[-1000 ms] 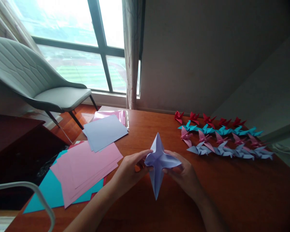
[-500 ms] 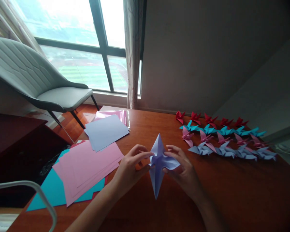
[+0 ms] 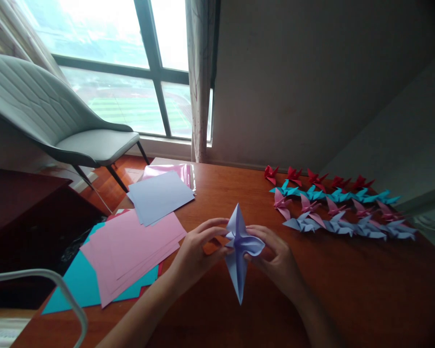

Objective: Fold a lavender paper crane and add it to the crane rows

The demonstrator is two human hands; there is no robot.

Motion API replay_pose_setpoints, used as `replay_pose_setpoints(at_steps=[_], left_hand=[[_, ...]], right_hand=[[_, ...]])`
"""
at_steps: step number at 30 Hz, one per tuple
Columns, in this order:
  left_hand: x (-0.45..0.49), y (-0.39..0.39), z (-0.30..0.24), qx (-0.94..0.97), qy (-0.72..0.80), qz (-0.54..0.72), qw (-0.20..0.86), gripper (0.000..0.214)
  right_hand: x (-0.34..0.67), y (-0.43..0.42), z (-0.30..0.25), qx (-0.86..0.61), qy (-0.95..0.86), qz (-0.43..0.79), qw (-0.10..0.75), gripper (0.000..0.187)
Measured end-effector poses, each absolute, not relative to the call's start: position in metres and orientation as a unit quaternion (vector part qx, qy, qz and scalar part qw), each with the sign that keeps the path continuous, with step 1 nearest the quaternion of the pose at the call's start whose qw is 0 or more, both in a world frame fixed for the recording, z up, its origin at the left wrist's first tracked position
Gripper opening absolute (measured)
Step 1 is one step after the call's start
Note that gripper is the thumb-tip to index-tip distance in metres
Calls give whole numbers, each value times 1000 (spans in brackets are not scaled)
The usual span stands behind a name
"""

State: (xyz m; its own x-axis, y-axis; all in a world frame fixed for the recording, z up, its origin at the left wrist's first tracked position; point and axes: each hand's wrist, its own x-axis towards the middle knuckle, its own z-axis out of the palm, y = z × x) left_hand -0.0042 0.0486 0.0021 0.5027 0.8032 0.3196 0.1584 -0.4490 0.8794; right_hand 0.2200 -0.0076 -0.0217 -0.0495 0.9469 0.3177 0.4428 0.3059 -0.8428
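A pale lavender origami crane [image 3: 239, 251] is held between my two hands above the brown table. Its long pointed wings run up and down in the view, and its middle is spread into a hollow. My left hand [image 3: 199, 246] pinches the small folded end on the left side with thumb and fingers. On the other side, my right hand [image 3: 275, 251] grips the rounded right flap, its thumb below and fingers above. The undersides of the paper and some fingertips are hidden.
Rows of finished cranes stand at the right: red [image 3: 316, 179], turquoise [image 3: 339, 195], pink [image 3: 309, 205] and lavender [image 3: 339, 225]. Pink sheets [image 3: 137, 251], turquoise paper [image 3: 72, 290] and lavender sheets [image 3: 163, 198] lie at the left. A grey chair [image 3: 97, 145] stands by the window.
The crane's right flap has curled inward and narrowed as my right hand moved slightly left. The lower wing tip has swung a little to the right. Both hands keep hold.
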Motion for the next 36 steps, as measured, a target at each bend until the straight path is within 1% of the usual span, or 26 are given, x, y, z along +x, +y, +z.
replay_pose_setpoints(at_steps=[5, 12, 17, 24, 32, 36], left_hand=[[-4, 49, -1, 763, 304, 389, 416, 20], [-5, 50, -4, 772, 290, 386, 415, 15], [-5, 50, -3, 781, 294, 378, 401, 17], [-2, 50, 1, 788, 292, 378, 389, 14], [0, 48, 4, 777, 294, 365, 420, 14], [1, 46, 0, 758, 335, 334, 448, 18]], right_hand=[[220, -9, -21, -518, -668, 278, 456, 34], [220, -9, -22, -522, -661, 287, 457, 32], [220, -9, -22, -522, -658, 291, 459, 29], [218, -10, -19, -507, -663, 291, 468, 22], [217, -10, -16, -500, -667, 314, 454, 16], [216, -12, -15, -515, -660, 328, 437, 17]])
